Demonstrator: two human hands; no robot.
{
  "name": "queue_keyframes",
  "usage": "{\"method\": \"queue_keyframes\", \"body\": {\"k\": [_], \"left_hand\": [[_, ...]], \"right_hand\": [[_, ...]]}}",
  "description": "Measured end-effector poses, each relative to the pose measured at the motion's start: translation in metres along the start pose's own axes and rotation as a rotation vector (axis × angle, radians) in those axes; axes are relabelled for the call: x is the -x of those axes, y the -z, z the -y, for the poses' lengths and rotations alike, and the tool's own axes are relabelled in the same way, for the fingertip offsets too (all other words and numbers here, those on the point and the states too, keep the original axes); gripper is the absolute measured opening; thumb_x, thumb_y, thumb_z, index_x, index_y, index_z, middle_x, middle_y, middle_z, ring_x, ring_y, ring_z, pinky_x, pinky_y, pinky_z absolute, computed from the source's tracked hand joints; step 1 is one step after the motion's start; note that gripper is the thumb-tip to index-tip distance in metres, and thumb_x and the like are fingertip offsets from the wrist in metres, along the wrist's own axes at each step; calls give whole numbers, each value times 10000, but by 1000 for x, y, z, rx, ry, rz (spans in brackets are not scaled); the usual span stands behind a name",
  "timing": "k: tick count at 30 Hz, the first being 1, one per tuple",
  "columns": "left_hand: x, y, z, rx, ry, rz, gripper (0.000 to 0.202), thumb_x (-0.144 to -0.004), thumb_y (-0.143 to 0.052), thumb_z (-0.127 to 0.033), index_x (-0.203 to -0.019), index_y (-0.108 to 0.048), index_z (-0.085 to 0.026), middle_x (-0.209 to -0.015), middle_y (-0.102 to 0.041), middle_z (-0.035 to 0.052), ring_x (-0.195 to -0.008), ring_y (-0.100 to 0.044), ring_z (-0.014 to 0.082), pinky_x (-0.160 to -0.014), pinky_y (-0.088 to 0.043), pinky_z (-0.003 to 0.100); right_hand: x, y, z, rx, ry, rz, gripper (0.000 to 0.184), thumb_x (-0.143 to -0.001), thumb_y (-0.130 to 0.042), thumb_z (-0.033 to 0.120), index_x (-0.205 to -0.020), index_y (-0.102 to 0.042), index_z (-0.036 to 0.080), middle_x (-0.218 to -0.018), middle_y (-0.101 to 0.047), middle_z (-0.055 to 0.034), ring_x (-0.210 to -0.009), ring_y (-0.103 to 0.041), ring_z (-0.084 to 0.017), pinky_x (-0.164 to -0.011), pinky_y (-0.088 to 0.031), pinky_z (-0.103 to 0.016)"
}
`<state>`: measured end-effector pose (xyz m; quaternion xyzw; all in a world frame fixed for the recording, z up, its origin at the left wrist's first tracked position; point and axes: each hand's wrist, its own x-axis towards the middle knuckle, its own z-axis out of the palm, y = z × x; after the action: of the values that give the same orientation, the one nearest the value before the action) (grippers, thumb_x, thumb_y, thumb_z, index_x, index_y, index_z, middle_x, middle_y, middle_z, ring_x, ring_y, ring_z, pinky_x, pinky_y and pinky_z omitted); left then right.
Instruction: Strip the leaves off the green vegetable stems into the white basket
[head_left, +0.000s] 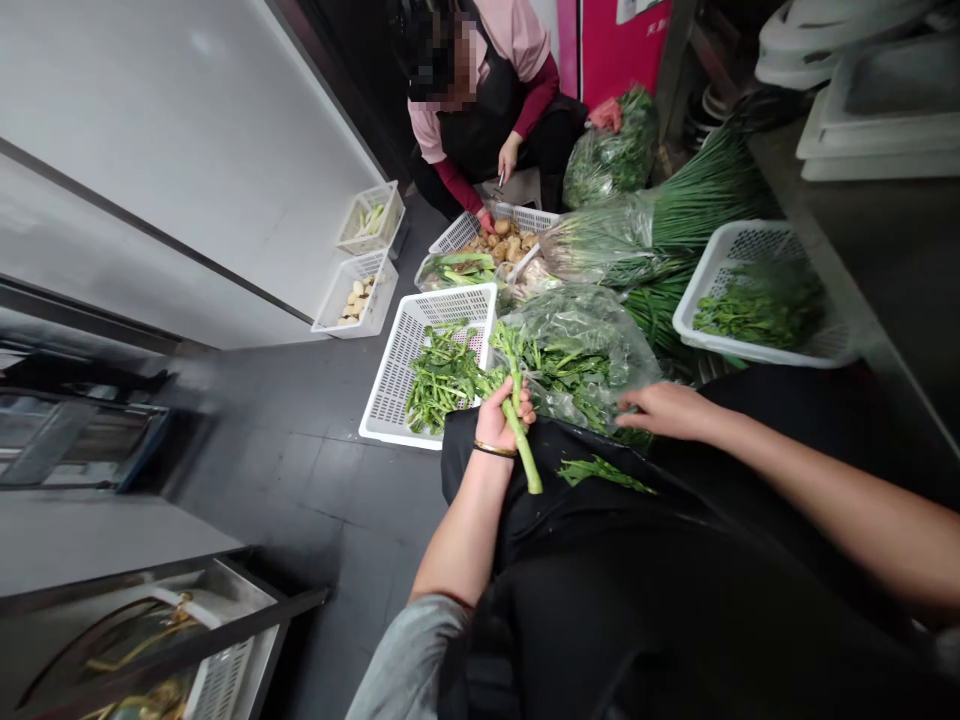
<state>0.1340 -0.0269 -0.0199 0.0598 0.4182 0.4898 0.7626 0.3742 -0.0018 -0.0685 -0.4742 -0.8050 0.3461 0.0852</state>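
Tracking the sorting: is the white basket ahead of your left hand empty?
No, the white basket holds a pile of leafy greens, just beyond the left hand gripping a green stalk.

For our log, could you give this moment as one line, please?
left hand: grips leafy stalk | right hand: open on bag of greens | white basket: loose greens
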Motion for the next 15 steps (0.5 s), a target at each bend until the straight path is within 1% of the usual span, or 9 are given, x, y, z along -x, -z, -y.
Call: {"method": "queue_keyframes", "body": {"k": [2,3,5,6,7,9,11,13,15], "left_hand": [[5,2,-3,-54,57,51,221,-852,-537,-314,-766,-577,-114,-551,-494,-16,-357,-382,42,-359,-330,180],[7,1,0,-86,101,88,229,-846,-541,-326,-774,-582,-112,-550,-504,-12,-351,-393,50,-355,-339,189],[10,-4,12,-142,173,155,250,-839,-542,-349,-790,-593,-109,-549,-530,1,-351,-430,67,-361,-371,207],[11,-6,19,-166,190,172,257,-834,-545,-357,-797,-596,-108,-554,-545,8,-361,-455,76,-373,-392,214],[12,-8,26,-185,179,172,259,-825,-555,-361,-800,-596,-107,-565,-564,18,-381,-486,85,-389,-414,219],[12,-12,38,-213,79,137,240,-782,-611,-347,-817,-583,-111,-624,-612,43,-461,-561,112,-428,-450,221],[10,-14,47,-241,-51,90,273,-701,-698,-309,-842,-556,-123,-678,-641,53,-526,-600,137,-445,-469,226],[8,-14,54,-250,-136,57,350,-628,-757,-283,-852,-533,-133,-679,-643,46,-512,-584,135,-425,-465,227],[5,-14,56,-230,-161,29,373,-602,-771,-293,-834,-529,-130,-650,-631,35,-465,-545,113,-397,-448,221]], "right_hand": [[-14,8,12,-350,-32,-47,329,-780,-568,481,-945,-636,205,-596,-619,-4,-534,-572,-154,-491,-381,-249],[-22,12,24,-536,-15,-78,384,-784,-552,514,-996,-611,199,-609,-624,-2,-534,-577,-150,-496,-404,-250],[-37,18,50,-804,29,-146,420,-746,-575,565,-915,-594,181,-593,-613,-4,-508,-567,-139,-484,-418,-248],[-43,20,61,-859,43,-198,416,-718,-599,578,-826,-580,177,-570,-599,-4,-485,-551,-132,-472,-411,-246],[-47,21,69,-849,47,-264,409,-705,-610,584,-739,-552,180,-541,-579,-1,-461,-529,-123,-463,-397,-243],[-50,21,76,-651,58,-427,408,-742,-580,568,-620,-485,190,-509,-539,1,-447,-492,-112,-465,-358,-241],[-47,18,72,-320,102,-555,413,-820,-507,517,-571,-447,193,-528,-531,-15,-482,-483,-116,-493,-321,-249],[-40,12,67,-25,133,-624,423,-880,-428,463,-558,-450,189,-563,-546,-40,-514,-484,-123,-515,-294,-262],[-28,5,63,151,171,-618,427,-910,-375,435,-589,-498,182,-605,-574,-63,-533,-498,-131,-521,-282,-270]]}}
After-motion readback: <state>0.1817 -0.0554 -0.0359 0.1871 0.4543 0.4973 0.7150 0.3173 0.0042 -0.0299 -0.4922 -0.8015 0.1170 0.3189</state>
